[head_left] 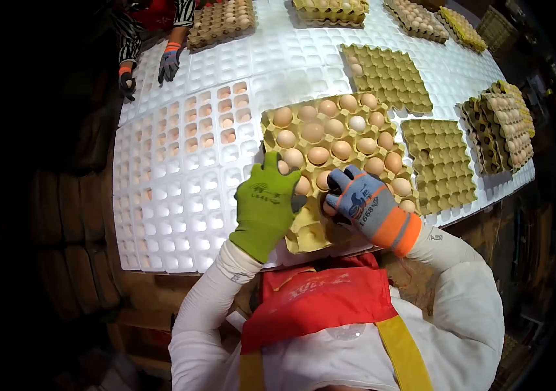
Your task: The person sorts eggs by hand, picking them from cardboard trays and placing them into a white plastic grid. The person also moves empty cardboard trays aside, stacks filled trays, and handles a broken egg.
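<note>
A yellowish egg tray (pixel 302 242) lies in front of me, holding several brown eggs (pixel 319 155) and one paler egg (pixel 356 123). My left hand (pixel 267 205), in a green glove, rests over the tray's left edge, its fingers bent around eggs there; what they grip is partly hidden. Over the near middle of the tray is my right hand (pixel 367 207), in a grey and orange glove, with its fingers curled around a brown egg (pixel 329 208). Some cups at the tray's near left corner hold no eggs.
A white dimpled sheet (pixel 193 225) covers the table, with eggs in some left-hand hollows. Two eggless trays (pixel 439 164) (pixel 392 78) lie at right, one with a few eggs. Stacked egg trays (pixel 499 130) stand farther right and at the back. A co-worker's gloved hands (pixel 169 63) are at upper left.
</note>
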Tool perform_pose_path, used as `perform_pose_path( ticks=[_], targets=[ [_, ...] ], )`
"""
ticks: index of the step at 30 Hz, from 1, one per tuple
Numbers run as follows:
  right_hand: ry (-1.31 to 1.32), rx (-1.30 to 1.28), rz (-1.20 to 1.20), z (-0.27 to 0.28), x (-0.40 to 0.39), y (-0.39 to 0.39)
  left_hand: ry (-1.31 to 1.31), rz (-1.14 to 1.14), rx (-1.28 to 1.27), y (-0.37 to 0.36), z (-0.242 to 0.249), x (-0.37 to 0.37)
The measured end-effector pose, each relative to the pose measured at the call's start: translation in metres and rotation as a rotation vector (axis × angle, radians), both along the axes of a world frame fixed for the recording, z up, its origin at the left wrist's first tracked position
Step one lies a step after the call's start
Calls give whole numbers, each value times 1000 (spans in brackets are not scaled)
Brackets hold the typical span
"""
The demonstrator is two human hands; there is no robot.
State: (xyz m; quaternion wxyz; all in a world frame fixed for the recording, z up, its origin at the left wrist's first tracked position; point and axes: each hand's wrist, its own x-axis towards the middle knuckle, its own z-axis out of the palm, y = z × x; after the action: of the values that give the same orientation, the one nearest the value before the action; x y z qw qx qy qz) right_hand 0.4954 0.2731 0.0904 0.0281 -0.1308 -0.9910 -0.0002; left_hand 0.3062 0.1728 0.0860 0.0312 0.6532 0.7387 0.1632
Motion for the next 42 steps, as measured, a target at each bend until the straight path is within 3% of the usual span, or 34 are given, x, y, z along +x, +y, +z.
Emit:
perform_pose_path(
  ticks=[1,3,4,6,8,9,12,13,14,16,17,19,22,24,26,29,30,32,34,35,37,39,42],
  targets=[
    [129,-226,-60,7,1,4,94,43,-132,6,1,7],
    [368,-694,-180,29,15,9,70,37,-48,8,-6,7],
    [458,-861,-123,21,23,24,58,39,-1,9,-8,7],
    [467,-1631,-403,20,34,39,-131,31,58,5,-10,-4],
    [581,-1297,-275,7,25,49,-318,15,136,2,-12,-13],
    [472,-1023,-218,4,20,54,-417,94,58,1,-7,-14],
    [69,-129,-175,25,-15,35,-818,136,170,-5,-17,-25],
    [-48,-21,-184,19,-25,30,-1028,121,228,-7,-22,-29],
    [-166,89,-189,11,-33,26,-1035,106,262,-11,-35,-39],
    [-165,51,-299,2,-45,22,-1559,281,189,-20,-43,-47],
    [-178,1,-350,6,-48,18,-1256,213,271,-22,-52,-46],
    [-217,142,-203,10,-43,22,-1077,129,322,-22,-53,-39],
    [-123,37,-207,22,-34,31,-787,128,269,-23,-42,-32],
    [65,-241,-223,19,-18,43,-482,81,232,-21,-29,-28],
    [251,-282,-210,17,-6,51,-388,40,234,-15,-28,-24],
    [198,-241,-303,29,-10,45,-173,5,102,-7,-13,-17],
    [126,-95,-285,30,-16,39,-42,25,39,0,-15,-10],
    [-224,101,-285,23,-32,29,223,76,-82,18,-23,11],
    [-280,228,-252,8,-41,13,186,60,-2,25,-25,16],
    [-173,149,-393,-14,-43,11,152,16,-2,27,-26,11],
    [-101,65,-458,-12,-43,7,76,-20,-55,22,-17,3],
    [-162,63,-310,11,-31,11,-228,-38,111,7,-9,-13],
    [92,-254,-283,10,-14,43,-840,-40,230,-18,-21,-43]
  ],
)
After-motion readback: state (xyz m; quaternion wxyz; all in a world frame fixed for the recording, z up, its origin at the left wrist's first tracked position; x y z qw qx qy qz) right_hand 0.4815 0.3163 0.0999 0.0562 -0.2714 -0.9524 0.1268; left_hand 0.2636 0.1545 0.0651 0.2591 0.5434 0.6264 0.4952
